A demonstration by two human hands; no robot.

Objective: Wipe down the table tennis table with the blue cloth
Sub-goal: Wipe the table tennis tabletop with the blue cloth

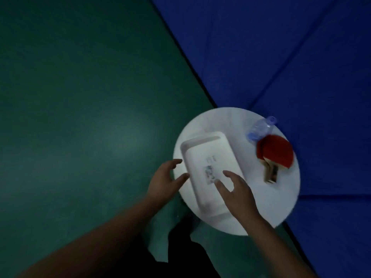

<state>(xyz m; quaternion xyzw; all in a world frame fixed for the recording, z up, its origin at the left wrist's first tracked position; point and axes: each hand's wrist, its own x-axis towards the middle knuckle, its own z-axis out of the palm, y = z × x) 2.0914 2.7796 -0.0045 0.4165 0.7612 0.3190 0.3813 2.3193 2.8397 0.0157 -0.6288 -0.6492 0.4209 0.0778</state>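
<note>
left hand [163,180] open, fingers spread beside tray [210,173] | right hand [236,189] open, fingers over tray's near end, holding nothing | tray on round stand [285,193] with paddle [275,155], bottle [261,128] | cloth: not in view | likely soft, light, limp; bunch mid-fabric to grip

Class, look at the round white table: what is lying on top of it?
On the round table lie a white tray, a red paddle and a clear bottle on its side. The right hand covers part of the tray; what lies beneath it is hidden.
</note>
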